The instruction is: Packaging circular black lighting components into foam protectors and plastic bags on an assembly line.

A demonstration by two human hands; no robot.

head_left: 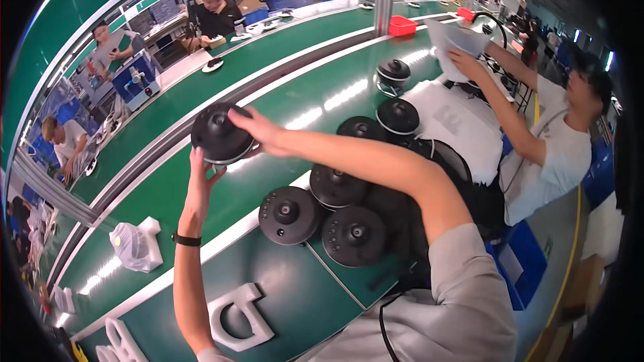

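Above the green conveyor belt, a black round disc-shaped unit with a raised central hub [213, 124] is held up between my two hands. My left hand [196, 186] supports its lower edge from the near left, fingers pointing up. On its right side, my right hand [260, 131] grips the rim with the thumb over the top. Similar black units sit to the right: one [280, 218] at the belt's near edge, another [353, 236] beside it, and a third [335, 191] partly behind my right forearm. Several more stand farther along the belt.
White foam inserts [258, 322] lie on the near green table [168, 318]. A plastic-wrapped item in foam [134, 247] rides the belt at left. White bags [456, 124] lie at right, near a co-worker holding a white bag [463, 43]. A blue bin [530, 261] stands below.
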